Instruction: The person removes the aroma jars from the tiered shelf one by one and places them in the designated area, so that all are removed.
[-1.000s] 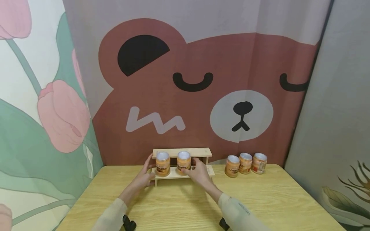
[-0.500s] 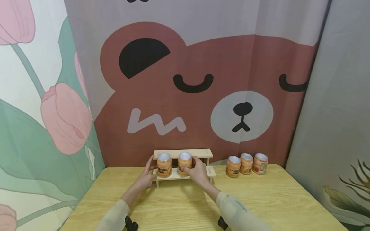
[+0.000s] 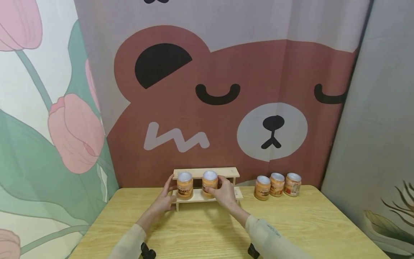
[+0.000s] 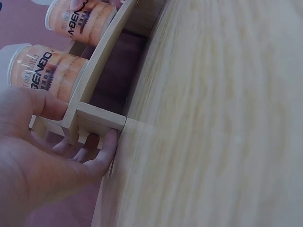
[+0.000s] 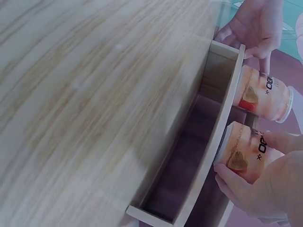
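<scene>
A two-step wooden rack [image 3: 198, 196] stands at the back of the table. On its lower step are two upright orange jars with pale lids. My left hand [image 3: 163, 200] grips the rack's left end; in the left wrist view its thumb lies on the step beside the left jar [image 4: 49, 71] and its fingers curl under. The right jar [image 3: 208, 182] is in my right hand [image 3: 225, 195], thumb in front and fingers around its right side. In the right wrist view this jar [image 5: 244, 153] stands apart from the left one, its base at the step.
Three more orange jars, a left one [image 3: 262, 188], a middle one [image 3: 277, 185] and a right one [image 3: 292, 185], stand close together at the table's back right. A bear-print curtain [image 3: 181, 118] hangs behind the wooden table [image 3: 200, 233].
The right jar has shifted slightly rightward with my right hand, widening the gap between the two jars a little. My left hand keeps its grip on the rack. The head view has shifted slightly.
</scene>
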{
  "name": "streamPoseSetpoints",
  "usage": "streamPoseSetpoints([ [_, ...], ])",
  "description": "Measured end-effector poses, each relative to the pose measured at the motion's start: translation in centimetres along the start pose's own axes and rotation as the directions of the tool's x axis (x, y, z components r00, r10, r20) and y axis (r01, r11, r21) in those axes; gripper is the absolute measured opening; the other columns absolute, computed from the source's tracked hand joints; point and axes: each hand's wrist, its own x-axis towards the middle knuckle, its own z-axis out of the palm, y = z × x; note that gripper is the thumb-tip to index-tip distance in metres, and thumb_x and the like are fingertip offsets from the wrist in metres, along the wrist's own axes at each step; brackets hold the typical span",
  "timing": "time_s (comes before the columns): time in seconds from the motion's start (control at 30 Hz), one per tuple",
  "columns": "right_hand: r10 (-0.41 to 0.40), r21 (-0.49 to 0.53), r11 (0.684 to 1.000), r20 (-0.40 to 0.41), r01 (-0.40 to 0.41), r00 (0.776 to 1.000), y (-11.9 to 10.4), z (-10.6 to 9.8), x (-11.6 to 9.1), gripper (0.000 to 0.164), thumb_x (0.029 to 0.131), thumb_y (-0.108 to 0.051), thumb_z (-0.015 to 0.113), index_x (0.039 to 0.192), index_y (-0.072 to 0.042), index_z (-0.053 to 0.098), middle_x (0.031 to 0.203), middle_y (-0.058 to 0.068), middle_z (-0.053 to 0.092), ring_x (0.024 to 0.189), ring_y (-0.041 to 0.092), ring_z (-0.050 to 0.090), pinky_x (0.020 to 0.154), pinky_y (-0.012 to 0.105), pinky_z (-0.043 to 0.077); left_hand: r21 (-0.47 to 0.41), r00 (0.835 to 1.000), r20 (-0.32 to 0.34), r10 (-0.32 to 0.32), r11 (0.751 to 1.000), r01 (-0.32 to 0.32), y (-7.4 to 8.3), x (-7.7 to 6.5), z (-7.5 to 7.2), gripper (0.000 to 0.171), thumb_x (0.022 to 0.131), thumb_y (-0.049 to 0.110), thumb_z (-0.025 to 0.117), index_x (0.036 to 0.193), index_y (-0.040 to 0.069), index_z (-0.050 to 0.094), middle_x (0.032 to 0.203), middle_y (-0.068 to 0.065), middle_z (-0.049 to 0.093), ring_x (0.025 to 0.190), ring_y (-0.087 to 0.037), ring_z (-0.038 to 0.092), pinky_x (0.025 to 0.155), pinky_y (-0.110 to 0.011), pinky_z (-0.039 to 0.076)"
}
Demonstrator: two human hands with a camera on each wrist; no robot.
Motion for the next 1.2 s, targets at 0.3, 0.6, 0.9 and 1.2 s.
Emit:
streamPoseSetpoints([
  [0.3, -0.022, -0.072, 0.997, -0.03, 0.02, 0.999, -0.7, -2.1, -0.2, 0.061, 0.079, -0.018, 0.089, 0.129, 0.005, 0.062, 0.106, 0.015, 0.072, 0.094, 0.028, 0.068, 0.077, 0.041, 0.056, 0.008, 1.0, -0.024, -0.005, 1.0, 0.005, -0.1, 0.0, 0.2, 0.105, 0.085, -0.01, 0.05, 0.163, 0.044, 0.002, 0.158, -0.022, 0.02, 0.109, -0.04, 0.049, 0.075, -0.048, 0.051],
  [0.6, -0.045, -0.094, 0.995, -0.069, 0.038, 0.997, -0.3, -5.2, -0.8, 0.063, 0.079, -0.012, 0.088, 0.132, 0.008, 0.06, 0.111, 0.02, 0.07, 0.096, 0.032, 0.069, 0.078, 0.044, 0.056, 0.001, 1.0, -0.007, 0.007, 1.0, -0.007, 0.2, -0.1, 0.5, 0.105, 0.085, -0.01, 0.049, 0.163, 0.041, 0.0, 0.158, -0.023, 0.019, 0.102, -0.036, 0.05, 0.075, -0.05, 0.05],
  [0.9, -0.003, -0.137, 0.99, -0.139, -0.017, 0.99, 1.0, -8.3, -1.4, 0.068, 0.079, -0.013, 0.087, 0.136, 0.01, 0.056, 0.117, 0.025, 0.067, 0.1, 0.038, 0.068, 0.081, 0.047, 0.056, 0.0, 1.0, -0.025, -0.012, 1.0, 0.012, 0.1, 0.0, 0.2, 0.105, 0.085, -0.009, 0.049, 0.162, 0.044, 0.002, 0.159, -0.019, 0.02, 0.1, -0.036, 0.05, 0.075, -0.048, 0.05],
  [1.2, 0.003, -0.209, 0.977, -0.116, -0.027, 0.993, 3.0, -11.4, -2.1, 0.069, 0.085, -0.014, 0.083, 0.14, 0.012, 0.05, 0.121, 0.028, 0.065, 0.104, 0.04, 0.065, 0.083, 0.05, 0.054, 0.013, 1.0, -0.016, -0.01, 1.0, 0.01, 0.2, -0.3, 0.3, 0.103, 0.088, -0.008, 0.05, 0.162, 0.047, 0.002, 0.159, -0.019, 0.022, 0.108, -0.037, 0.05, 0.077, -0.047, 0.05],
])
